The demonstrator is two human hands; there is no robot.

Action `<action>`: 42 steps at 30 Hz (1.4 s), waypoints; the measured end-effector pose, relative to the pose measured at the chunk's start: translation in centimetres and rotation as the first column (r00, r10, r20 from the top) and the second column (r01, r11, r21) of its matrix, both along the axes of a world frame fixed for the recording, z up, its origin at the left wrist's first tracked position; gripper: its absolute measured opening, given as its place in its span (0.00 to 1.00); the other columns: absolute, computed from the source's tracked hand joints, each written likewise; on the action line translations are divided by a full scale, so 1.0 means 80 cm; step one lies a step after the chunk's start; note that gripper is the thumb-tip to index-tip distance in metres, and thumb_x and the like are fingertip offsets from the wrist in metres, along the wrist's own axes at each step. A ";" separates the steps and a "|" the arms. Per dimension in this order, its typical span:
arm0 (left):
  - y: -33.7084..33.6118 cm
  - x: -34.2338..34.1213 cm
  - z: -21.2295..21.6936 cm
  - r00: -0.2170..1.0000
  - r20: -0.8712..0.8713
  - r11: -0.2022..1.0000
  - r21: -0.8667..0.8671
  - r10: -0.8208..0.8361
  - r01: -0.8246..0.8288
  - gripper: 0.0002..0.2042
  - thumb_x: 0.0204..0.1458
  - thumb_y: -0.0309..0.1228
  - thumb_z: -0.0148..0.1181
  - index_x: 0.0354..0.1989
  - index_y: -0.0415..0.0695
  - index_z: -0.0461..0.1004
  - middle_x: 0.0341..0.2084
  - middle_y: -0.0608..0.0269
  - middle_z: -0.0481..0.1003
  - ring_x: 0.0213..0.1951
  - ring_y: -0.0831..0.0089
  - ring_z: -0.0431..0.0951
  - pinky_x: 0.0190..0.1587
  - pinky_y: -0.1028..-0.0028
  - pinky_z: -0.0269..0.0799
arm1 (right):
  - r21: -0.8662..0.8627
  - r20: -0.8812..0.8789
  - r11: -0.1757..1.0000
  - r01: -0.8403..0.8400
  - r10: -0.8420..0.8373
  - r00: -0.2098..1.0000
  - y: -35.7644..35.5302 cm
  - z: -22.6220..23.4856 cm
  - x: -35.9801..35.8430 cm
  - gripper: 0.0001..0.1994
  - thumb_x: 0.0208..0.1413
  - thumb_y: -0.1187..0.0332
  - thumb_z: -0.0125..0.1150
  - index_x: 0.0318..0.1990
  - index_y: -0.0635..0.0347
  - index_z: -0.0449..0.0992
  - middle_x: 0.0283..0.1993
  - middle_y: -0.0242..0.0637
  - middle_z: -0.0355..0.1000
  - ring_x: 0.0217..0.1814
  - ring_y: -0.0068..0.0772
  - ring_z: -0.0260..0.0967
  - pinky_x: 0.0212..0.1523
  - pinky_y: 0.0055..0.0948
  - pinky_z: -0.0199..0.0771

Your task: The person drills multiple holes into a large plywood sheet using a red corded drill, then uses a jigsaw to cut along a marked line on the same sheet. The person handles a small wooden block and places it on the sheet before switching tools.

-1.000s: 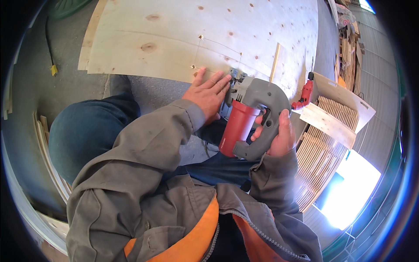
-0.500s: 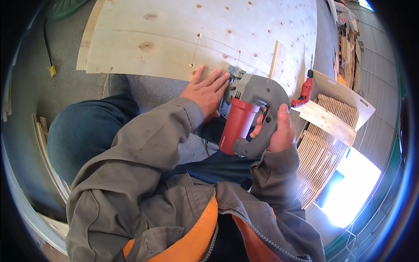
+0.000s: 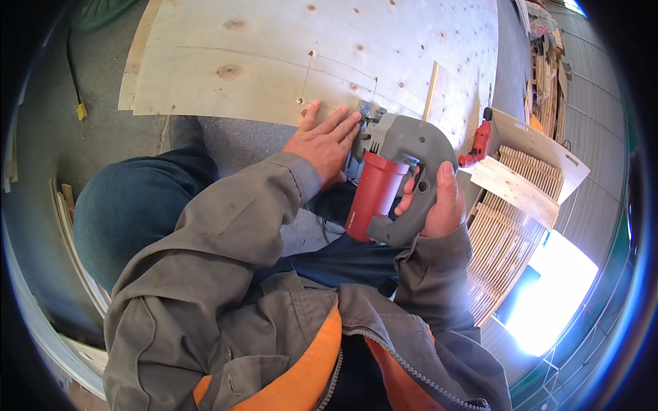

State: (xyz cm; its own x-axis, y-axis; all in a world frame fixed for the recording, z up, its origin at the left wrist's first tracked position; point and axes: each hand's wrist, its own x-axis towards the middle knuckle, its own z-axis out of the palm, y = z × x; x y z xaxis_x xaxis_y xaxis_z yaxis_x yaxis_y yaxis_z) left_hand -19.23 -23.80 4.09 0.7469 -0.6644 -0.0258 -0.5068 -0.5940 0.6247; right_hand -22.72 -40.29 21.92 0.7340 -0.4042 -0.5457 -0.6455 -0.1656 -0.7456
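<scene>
Jigsaw [image 3: 391,171] nudged forward along plywood sheet [image 3: 274,55], red drill [image 3: 478,142] beside

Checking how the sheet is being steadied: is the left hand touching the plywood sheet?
Touching. The head view shows the left hand lying flat with fingers spread on the near edge of the plywood sheet, beside the jigsaw.

I see no packages, labels, signs or screens in front of me here.
</scene>
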 end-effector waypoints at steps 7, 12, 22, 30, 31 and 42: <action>-0.004 -0.001 0.000 1.000 -0.003 1.000 -0.009 0.022 -0.022 0.47 0.48 0.51 0.71 0.74 0.42 0.59 0.77 0.62 0.53 0.79 0.66 0.46 0.78 0.45 0.33 | -0.010 0.005 0.999 -0.040 0.040 0.999 -0.006 0.000 0.002 0.30 0.69 0.39 0.45 0.46 0.64 0.72 0.31 0.38 0.72 0.21 0.28 0.71 0.23 0.30 0.76; -0.009 -0.002 -0.005 1.000 0.013 1.000 -0.019 0.022 -0.022 0.46 0.49 0.51 0.70 0.74 0.40 0.59 0.77 0.60 0.53 0.79 0.64 0.45 0.79 0.50 0.35 | -0.018 0.002 0.998 -0.061 0.061 0.998 -0.009 0.000 0.003 0.30 0.69 0.40 0.45 0.46 0.64 0.72 0.31 0.38 0.72 0.21 0.27 0.70 0.24 0.30 0.77; -0.011 0.000 -0.003 1.000 0.016 1.000 -0.015 0.024 -0.024 0.46 0.50 0.51 0.70 0.73 0.39 0.60 0.77 0.57 0.53 0.79 0.62 0.46 0.79 0.51 0.37 | -0.022 -0.001 0.997 -0.080 0.080 0.997 -0.011 0.001 0.007 0.30 0.69 0.39 0.45 0.46 0.64 0.72 0.31 0.38 0.73 0.22 0.28 0.71 0.23 0.30 0.76; -0.013 0.000 -0.003 0.999 0.024 0.999 -0.012 0.043 -0.043 0.46 0.49 0.50 0.70 0.73 0.38 0.60 0.77 0.57 0.53 0.79 0.63 0.47 0.78 0.50 0.38 | -0.011 0.000 0.995 -0.102 0.102 0.995 -0.018 -0.001 0.009 0.30 0.69 0.39 0.45 0.47 0.64 0.71 0.31 0.39 0.73 0.21 0.30 0.71 0.23 0.31 0.76; -0.013 0.000 -0.003 0.999 0.026 0.999 -0.011 0.046 -0.046 0.46 0.49 0.50 0.70 0.73 0.38 0.60 0.77 0.57 0.53 0.79 0.63 0.47 0.78 0.50 0.38 | -0.009 -0.003 0.994 -0.108 0.108 0.994 -0.019 -0.001 0.010 0.30 0.69 0.39 0.45 0.47 0.64 0.71 0.30 0.39 0.73 0.21 0.30 0.71 0.23 0.31 0.76; -0.015 0.004 -0.001 0.997 0.034 0.998 -0.003 0.062 -0.062 0.45 0.49 0.50 0.71 0.73 0.38 0.61 0.77 0.57 0.54 0.78 0.63 0.48 0.78 0.50 0.39 | -0.014 0.006 0.992 -0.129 0.129 0.992 -0.021 -0.002 0.018 0.31 0.69 0.39 0.45 0.46 0.65 0.71 0.30 0.40 0.73 0.20 0.30 0.71 0.23 0.30 0.76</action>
State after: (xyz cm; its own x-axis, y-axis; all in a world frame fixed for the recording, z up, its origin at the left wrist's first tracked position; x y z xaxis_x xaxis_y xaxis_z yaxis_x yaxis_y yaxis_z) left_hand -18.89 -25.01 4.05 0.7873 -0.6166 0.0020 -0.4901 -0.6238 0.6088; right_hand -21.32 -41.98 21.73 0.7844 -0.3131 -0.5354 -0.6127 -0.2569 -0.7474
